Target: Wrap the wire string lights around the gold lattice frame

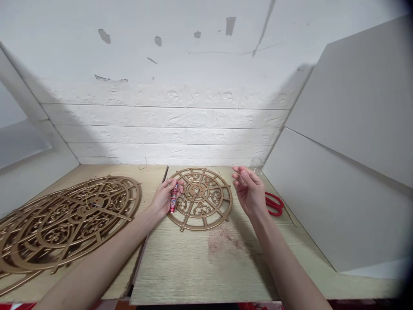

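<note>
My left hand [165, 196] is closed around a small red tube with a patterned label [173, 199], held at the left edge of a small round gold openwork ornament [206, 209] that lies flat on the wooden board. My right hand [248, 189] hovers just right of that ornament, palm turned inward, thumb and forefinger pinched together near a thin thread that is hard to make out. The other fingers are loosely curled.
A larger gold openwork ornament [64, 219] lies at the left. Red-handled scissors [275, 203] rest behind my right hand. A clear small container [257, 165] stands by the white brick wall [167, 125]. White panels [348, 172] flank both sides.
</note>
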A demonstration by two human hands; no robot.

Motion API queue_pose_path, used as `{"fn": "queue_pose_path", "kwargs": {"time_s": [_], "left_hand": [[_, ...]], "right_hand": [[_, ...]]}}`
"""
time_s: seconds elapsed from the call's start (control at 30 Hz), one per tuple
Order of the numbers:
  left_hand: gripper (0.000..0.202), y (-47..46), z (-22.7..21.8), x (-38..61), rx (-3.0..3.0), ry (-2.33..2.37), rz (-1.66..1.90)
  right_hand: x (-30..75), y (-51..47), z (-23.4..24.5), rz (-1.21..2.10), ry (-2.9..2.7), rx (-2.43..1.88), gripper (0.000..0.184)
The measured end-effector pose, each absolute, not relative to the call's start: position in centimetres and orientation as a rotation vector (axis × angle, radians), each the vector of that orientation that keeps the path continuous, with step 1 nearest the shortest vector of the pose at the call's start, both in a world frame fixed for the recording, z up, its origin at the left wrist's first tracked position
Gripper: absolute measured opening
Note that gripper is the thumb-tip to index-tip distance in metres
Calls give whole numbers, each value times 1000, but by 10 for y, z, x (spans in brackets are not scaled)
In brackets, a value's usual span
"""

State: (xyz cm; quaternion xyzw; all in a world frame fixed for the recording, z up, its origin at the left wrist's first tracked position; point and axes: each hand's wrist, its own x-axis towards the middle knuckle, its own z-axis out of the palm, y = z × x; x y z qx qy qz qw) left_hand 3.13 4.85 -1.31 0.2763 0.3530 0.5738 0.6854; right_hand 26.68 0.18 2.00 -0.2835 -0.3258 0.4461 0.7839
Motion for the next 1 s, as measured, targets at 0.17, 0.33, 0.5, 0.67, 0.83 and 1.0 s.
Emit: {"fn": "queue_pose_path", "kwargs": {"time_s": [0.17,0.33,0.5,0.67,0.83,1.0], "left_hand": [[8,46,-9,33,616,813,1286],[7,48,-12,32,605,812,1294],[7,50,-16,32,600,800,1300],[8,47,-10,34,582,807,1293],[9,45,-9,34,554,812,1286],[9,44,-7,35,534,799,1289]], "right_hand": [[274,2,23,941,-618,-578,32],[276,5,19,913,-612,-592,35],[277,7,13,824,-647,-652,36],[280,8,12,812,-620,-674,38],[287,7,12,780,-634,-746,38],[293,4,16,797,-589,-779,38]]}}
